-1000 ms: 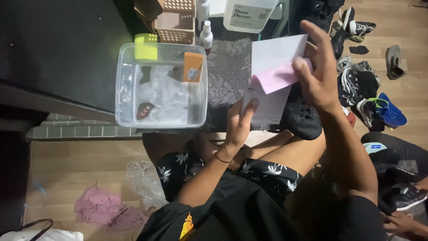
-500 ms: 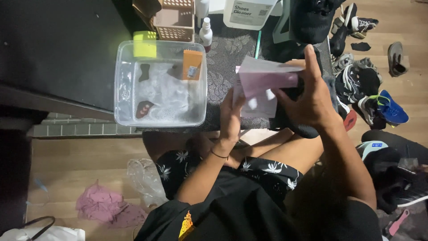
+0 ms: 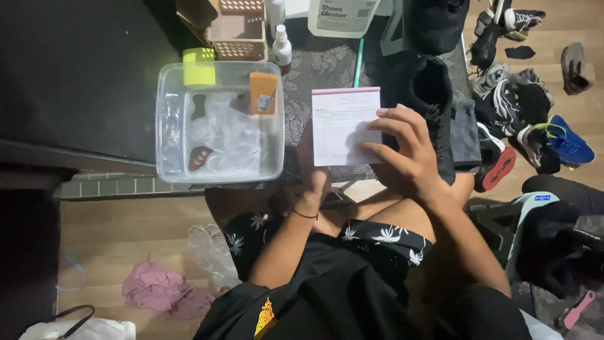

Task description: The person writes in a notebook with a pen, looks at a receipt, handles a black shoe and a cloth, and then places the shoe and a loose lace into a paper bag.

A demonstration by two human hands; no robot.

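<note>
Wooden floor and a low desk (image 3: 327, 63) with a dark patterned cover, seen from above over a seated person's lap.

Item one: a white paper form pad (image 3: 346, 126) with a pink top strip, held upright-facing above the desk's near edge. The right hand (image 3: 402, 154) has its grip partly open, fingers spread across the pad's right side with thumb and fingertips pressing the sheet. The left hand (image 3: 311, 182) sits below and behind the pad's lower left corner; its fingers are hidden, so the state of its grip cannot be told, though it appears to support the pad from underneath.

Item two: a clear plastic tub (image 3: 170, 126), just left of the pad, containing crumpled clear wrap, a yellow block (image 3: 199, 67) and an orange sponge (image 3: 263, 92).

Item three: a black shoe (image 3: 434, 94), just right of the pad, behind the right hand.

Item four: a white cleaner jug (image 3: 343, 16), a small white bottle (image 3: 281, 47) and a tan basket (image 3: 239, 25) at the desk's far edge.

Item five: assorted shoes (image 3: 541, 126) on the floor to the right; pink cloth (image 3: 157, 293) on the floor lower left.
</note>
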